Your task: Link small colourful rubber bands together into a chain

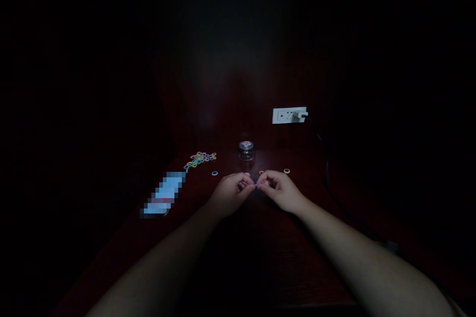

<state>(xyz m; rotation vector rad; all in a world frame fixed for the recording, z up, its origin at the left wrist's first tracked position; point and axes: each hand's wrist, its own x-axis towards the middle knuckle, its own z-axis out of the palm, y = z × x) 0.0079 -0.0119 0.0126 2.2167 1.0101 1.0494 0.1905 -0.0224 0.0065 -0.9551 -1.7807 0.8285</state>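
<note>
My left hand [233,193] and my right hand [279,190] meet over the middle of the dark red table. Both pinch a small purple hair tie [256,184] between thumb and fingertips; the fingers cover most of it. Just beyond them lie single ring-shaped hair ties: a blue one [214,173], a pink one [247,174] partly behind my left hand, a reddish one [261,172] behind my right fingers, and a yellow one [286,171]. A loose pile of multicoloured hair ties [201,159] rests at the back left.
A small clear lidded jar [246,151] stands behind my hands. To the left lies a blurred-out blue rectangular object [165,194]. A white wall socket [284,116] holds a plugged-in adapter [299,114], and its dark cable [327,173] runs down the right side. The surroundings are very dark.
</note>
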